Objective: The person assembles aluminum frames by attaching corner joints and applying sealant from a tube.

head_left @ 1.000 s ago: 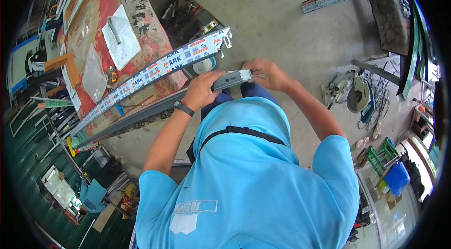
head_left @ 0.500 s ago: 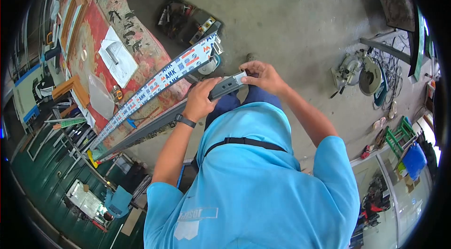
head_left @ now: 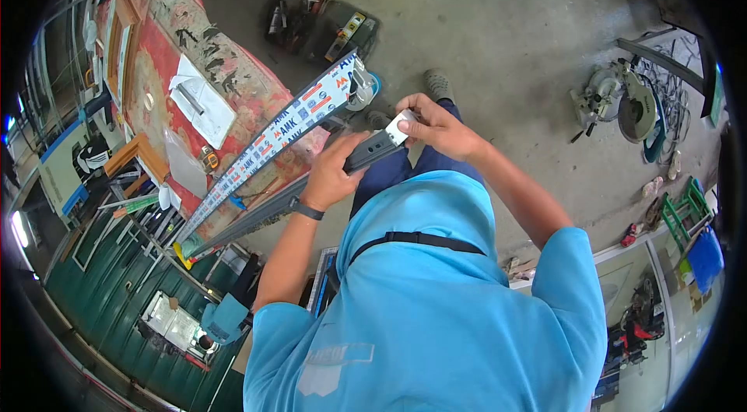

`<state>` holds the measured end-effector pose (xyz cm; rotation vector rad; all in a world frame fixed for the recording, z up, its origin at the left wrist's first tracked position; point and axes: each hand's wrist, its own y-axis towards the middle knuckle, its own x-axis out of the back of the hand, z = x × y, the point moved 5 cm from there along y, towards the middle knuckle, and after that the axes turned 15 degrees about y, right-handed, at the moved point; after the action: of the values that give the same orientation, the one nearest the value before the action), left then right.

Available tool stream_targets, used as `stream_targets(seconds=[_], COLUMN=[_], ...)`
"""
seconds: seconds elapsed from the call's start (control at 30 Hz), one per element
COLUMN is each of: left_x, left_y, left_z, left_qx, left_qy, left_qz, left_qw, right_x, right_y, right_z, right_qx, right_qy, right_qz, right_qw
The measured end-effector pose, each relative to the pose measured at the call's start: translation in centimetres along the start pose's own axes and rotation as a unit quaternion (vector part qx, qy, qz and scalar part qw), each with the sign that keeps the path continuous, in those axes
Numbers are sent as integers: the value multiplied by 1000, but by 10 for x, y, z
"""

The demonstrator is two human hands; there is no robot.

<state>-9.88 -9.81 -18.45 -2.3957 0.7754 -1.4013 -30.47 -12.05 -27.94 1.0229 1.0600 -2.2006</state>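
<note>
My left hand [head_left: 336, 172], with a dark band at its wrist, is wrapped around a long dark grey profile [head_left: 372, 150] close to its near end. The profile slopes away to the lower left, over the table edge. At its end, my right hand [head_left: 442, 130] pinches a small whitish block-shaped piece [head_left: 400, 126] between thumb and fingers. That piece meets the profile's end; whether it sits inside cannot be seen. Beside the grey profile lies another long profile [head_left: 284, 130], covered in white film printed AMK, its open end facing me.
A table with a red floral cloth [head_left: 159, 70] bears paper sheets [head_left: 214, 112], a tape measure [head_left: 208, 157] and wooden frame corners [head_left: 136, 159]. A toolbox [head_left: 311, 31] sits on the floor. Right are a mitre saw [head_left: 622, 105], cables and a green stool [head_left: 685, 210].
More of the whitish piece shows at the profile's end, and it now angles upward in my right hand. My left hand keeps its hold. The whole view has shifted slightly.
</note>
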Motion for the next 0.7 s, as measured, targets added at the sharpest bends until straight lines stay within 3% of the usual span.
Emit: stream_targets(seconds=[0.07, 0.2, 0.3, 0.43, 0.63, 0.7], left_x=[23, 71, 96, 115, 139, 146], left_y=[-8, -33, -45, -52, -57, -55], left_z=[-4, -8, -4, -4, -8, -11], left_qx=[7, 21, 35, 27, 106, 81], left_qy=[-21, -49, -68, -108, -216, -182], left_qz=[19, 40, 84, 139, 221, 230], left_qw=[1000, 998, 994, 984, 945, 953], right_x=[-22, -73, -100, -127, -150, -158], right_y=[-7, -17, -25, -30, -30, -31], right_z=[13, 30, 43, 62, 49, 45], right_qx=[-48, -52, -55, -64, 107, 133], right_qy=[6, 195, 181, 149, 85, 106], right_qz=[24, 89, 147, 99, 39, 35], right_qw=[999, 975, 971, 982, 990, 985])
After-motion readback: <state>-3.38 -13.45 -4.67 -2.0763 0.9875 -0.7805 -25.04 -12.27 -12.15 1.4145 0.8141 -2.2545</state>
